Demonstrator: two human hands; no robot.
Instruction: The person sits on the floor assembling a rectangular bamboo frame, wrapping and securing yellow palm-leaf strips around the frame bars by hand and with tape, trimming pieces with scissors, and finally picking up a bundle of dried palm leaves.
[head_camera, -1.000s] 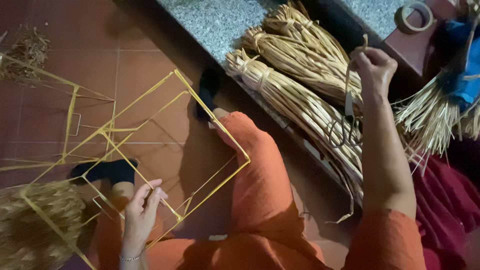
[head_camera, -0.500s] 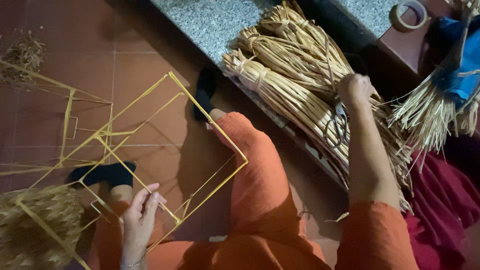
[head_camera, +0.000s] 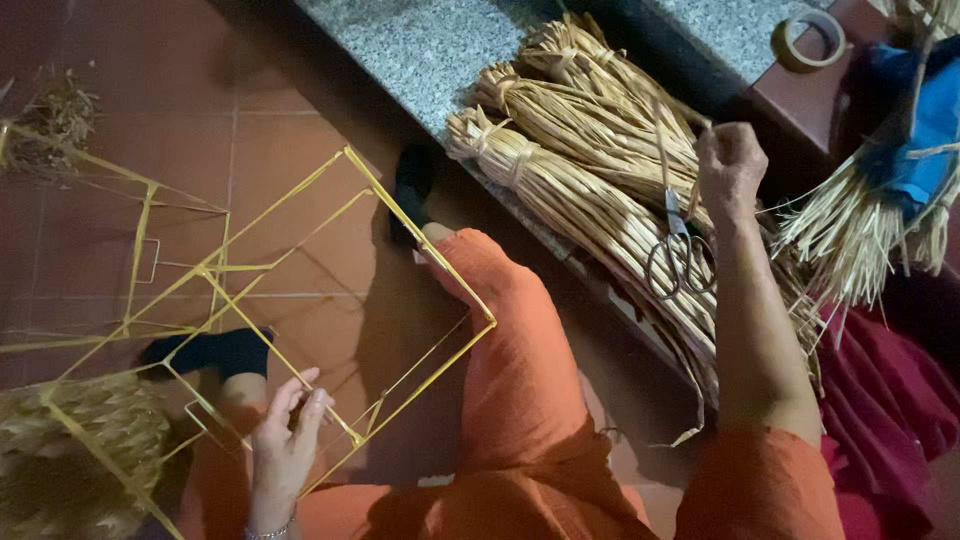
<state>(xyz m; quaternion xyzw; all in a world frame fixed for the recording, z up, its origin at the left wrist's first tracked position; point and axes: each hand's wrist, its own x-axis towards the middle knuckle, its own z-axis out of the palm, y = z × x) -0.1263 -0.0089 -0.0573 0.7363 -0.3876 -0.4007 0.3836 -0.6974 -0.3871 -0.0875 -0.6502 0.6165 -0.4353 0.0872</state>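
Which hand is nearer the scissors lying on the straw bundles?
Right. The right hand pinches a strand just above the scissors; the left hand grips the yellow frame, far across.

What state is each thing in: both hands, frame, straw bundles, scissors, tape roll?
Left hand: gripping the yellow frame.
Yellow frame: bare, tilted over the floor.
Right hand: pinching a straw strand.
Straw bundles: tied, lying on the stone ledge.
Scissors: closed, lying on the bundles.
Tape roll: lying flat.

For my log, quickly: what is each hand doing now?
Left hand: closed on the yellow frame.
Right hand: pinching a straw strand above the bundles.
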